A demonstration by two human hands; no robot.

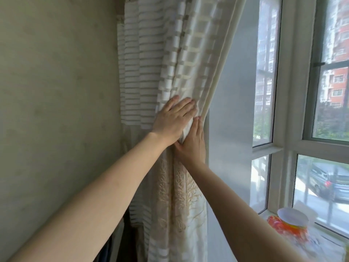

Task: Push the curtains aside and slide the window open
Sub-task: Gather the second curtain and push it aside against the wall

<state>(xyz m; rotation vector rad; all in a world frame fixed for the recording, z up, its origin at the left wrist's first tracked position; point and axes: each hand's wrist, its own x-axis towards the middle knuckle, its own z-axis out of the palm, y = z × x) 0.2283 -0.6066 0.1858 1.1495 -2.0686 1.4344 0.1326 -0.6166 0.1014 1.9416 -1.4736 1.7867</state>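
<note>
Curtains hang bunched against the wall, left of the window. Left hand lies flat on the gathered fabric, fingers spread and extended. Right hand just below it, touching it, fingers straight, thumb tucked into a fold, pressing the curtain edge. Window looks shut. Orange cup on the sill's near end.

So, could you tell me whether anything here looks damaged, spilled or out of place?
Nothing stands out. Both hands, left and right, press flat on the curtain, bunched toward the wall. The window looks intact, and the tub on the sill stands upright.
</note>
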